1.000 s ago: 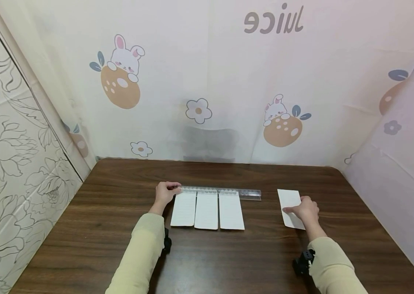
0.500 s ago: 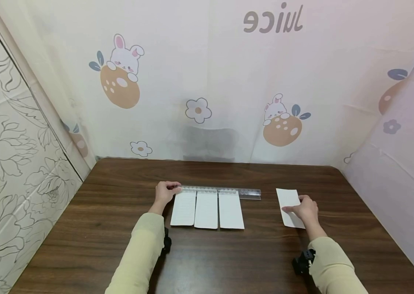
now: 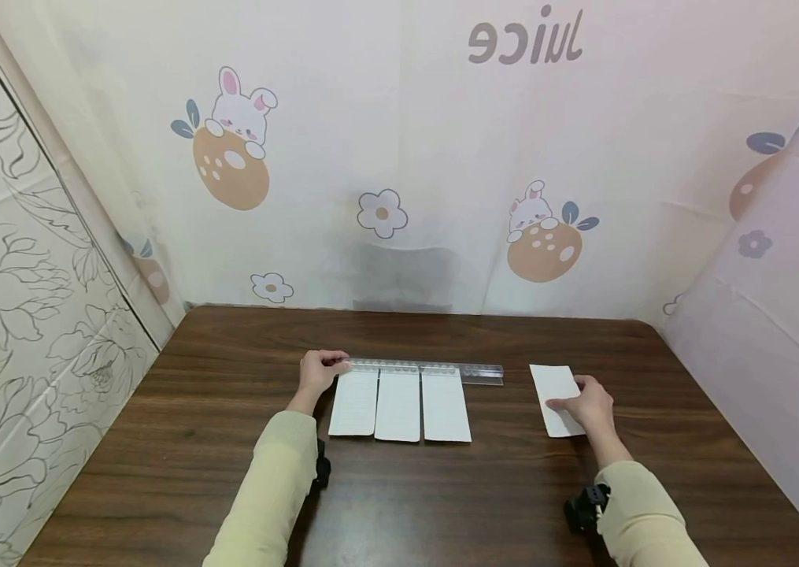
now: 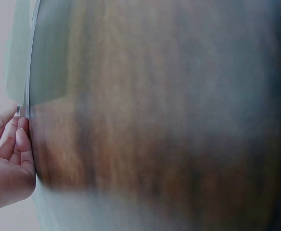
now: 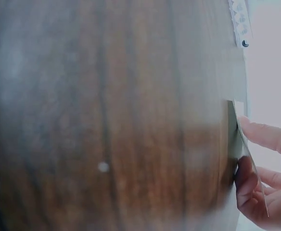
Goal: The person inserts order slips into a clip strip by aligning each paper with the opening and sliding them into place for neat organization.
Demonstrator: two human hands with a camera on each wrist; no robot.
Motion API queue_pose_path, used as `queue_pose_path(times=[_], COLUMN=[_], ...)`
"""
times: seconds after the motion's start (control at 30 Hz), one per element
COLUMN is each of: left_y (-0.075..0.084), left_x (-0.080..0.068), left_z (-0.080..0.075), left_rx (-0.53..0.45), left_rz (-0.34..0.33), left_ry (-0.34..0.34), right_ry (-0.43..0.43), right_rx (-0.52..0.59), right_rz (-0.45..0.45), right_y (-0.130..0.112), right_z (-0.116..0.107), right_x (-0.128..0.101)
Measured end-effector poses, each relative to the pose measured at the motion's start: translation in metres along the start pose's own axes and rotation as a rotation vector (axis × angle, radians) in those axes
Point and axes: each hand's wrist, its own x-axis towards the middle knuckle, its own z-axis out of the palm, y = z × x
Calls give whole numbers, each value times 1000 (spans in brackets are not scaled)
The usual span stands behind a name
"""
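Note:
At the left end of a clear, ruler-like plastic strip (image 3: 482, 374), my left hand (image 3: 319, 372) pinches the strip between thumb and fingers. Three white paper slips (image 3: 397, 409) lie side by side below it, their top edges under the clear plastic. Farther right, my right hand (image 3: 592, 403) pinches a fourth white paper slip (image 3: 552, 384) by its right side, thumb on top. In the right wrist view, fingers (image 5: 246, 180) show beneath this bent slip (image 5: 233, 127). The left wrist view shows the left hand (image 4: 13, 149) gripping the strip's end (image 4: 27, 103).
The dark wooden table (image 3: 442, 504) reaches back to a patterned curtain (image 3: 399, 157). Another printed curtain (image 3: 782, 315) hangs at the right, and a floral panel (image 3: 31, 299) stands at the left. Each wrist wears a black camera (image 3: 586, 508).
My right hand's slip has shifted slightly left, and its lower right corner has moved up a little. The left hand, the strip and the three slips have stayed put.

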Motion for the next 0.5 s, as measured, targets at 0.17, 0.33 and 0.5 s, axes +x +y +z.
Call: queue_pose_path(times=[0.17,0.33,0.5], left_y=[-1,-1,-1], left_x=[1,1,0], left_z=[1,1,1], left_rx=[1,-4,1], left_rz=[8,6,6], left_ry=[4,4,8], right_ry=[-5,-8,-5], right_rx=[-10,-7,35], right_rz=[6,7,3], right_y=[-1,-3,-5], right_z=[-2,-5,-6], right_x=[-2,-6,-10])
